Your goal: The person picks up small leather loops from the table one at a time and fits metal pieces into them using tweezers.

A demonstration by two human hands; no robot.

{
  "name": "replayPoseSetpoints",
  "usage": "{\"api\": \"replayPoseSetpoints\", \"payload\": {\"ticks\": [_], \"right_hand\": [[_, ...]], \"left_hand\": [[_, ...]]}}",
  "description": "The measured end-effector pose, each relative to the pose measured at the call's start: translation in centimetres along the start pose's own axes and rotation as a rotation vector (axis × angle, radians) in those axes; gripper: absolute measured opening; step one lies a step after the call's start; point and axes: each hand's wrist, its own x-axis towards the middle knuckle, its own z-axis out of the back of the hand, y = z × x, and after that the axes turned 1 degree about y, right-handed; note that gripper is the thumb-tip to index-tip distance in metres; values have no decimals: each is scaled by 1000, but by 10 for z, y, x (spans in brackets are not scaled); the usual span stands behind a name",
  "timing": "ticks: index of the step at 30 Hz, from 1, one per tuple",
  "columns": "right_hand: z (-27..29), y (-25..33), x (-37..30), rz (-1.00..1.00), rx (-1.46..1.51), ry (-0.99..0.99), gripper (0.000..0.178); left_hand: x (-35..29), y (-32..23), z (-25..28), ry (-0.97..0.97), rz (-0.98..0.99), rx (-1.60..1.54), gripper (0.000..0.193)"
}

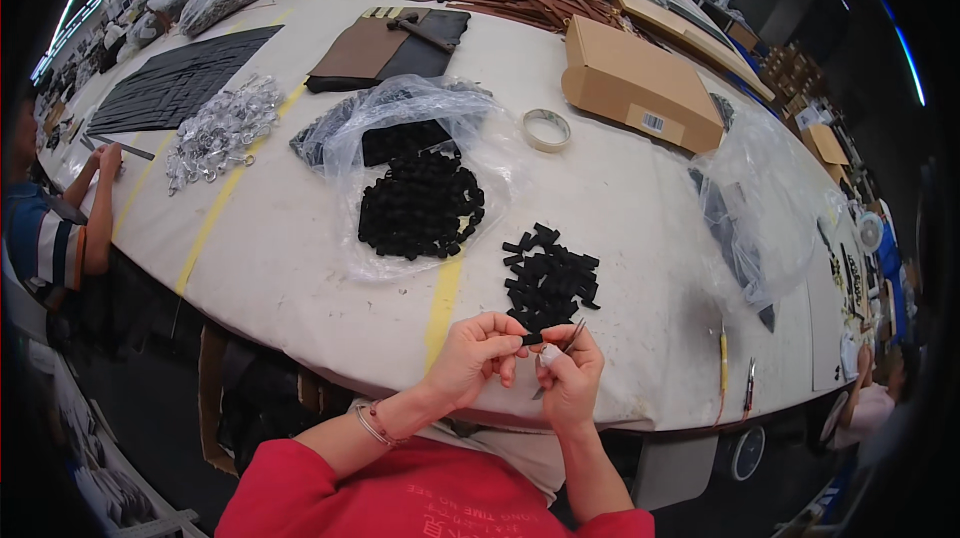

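Note:
My left hand (474,356) pinches a small black fabric piece (531,339) between thumb and fingertips, just over the table's near edge. Close beside it, my right hand (574,378) is closed around a slim, pointed metal tool (576,335); its kind is partly hidden by the fingers. Something white wraps a digit of that hand. The right fingertips are at the right end of the black piece. Right behind both hands lies a loose heap of similar short black pieces (550,280). Farther back, an open clear plastic bag (345,223) holds a mass of black pieces (415,208).
Tape roll (547,130), cardboard box (640,78) and brown straps (530,6) lie farther back. Left are bagged metal hardware (222,133) and black strips (185,78). A yellow-handled tool (723,363) and a pen-like tool (749,386) lie right. People work at both sides.

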Motion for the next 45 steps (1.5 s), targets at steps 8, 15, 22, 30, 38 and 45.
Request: {"api": "replayPoseSetpoints", "payload": {"ticks": [8,15,22,30,38,45], "right_hand": [[0,10,1,69,-222,126,23],[4,2,2,88,-325,108,22],[1,4,3,25,-274,140,19],[7,-1,5,177,-447,168,8],[-1,5,4,440,-781,188,14],[-3,3,4,523,-790,176,10]], "left_hand": [[-1,-1,3,43,199,-239,8],[-3,3,0,39,177,-227,11],[-6,1,-3,25,144,-136,9],[-8,4,3,57,132,-177,13],[-9,5,2,1,134,-168,12],[-8,8,3,12,165,-228,11]]}}
